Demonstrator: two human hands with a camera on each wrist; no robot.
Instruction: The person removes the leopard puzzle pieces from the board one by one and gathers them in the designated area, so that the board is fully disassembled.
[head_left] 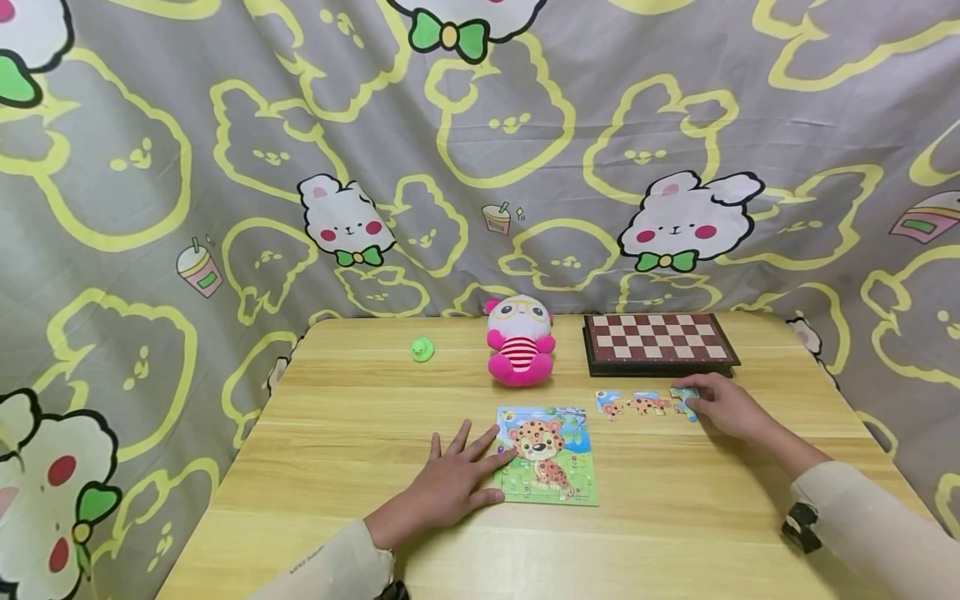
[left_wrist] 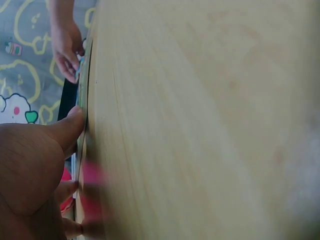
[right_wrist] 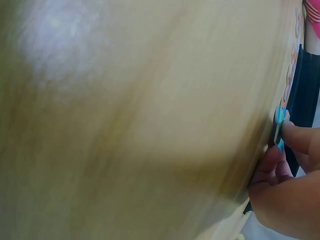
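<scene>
Currently, puzzle pc (head_left: 686,395), btwn RH fingers (right_wrist: 298,138)

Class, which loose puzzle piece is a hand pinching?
The rightmost loose piece, partly blue, pinched by the right hand; the other loose pieces lie untouched to its left.

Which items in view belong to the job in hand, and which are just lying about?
In the job:
- leopard puzzle, under the fingers of the left hand
- puzzle piece pinched by the right hand
- loose pieces next to it

Apparently just lying about, untouched:
- green toy duck
- pink plush toy
- checkered board
</scene>
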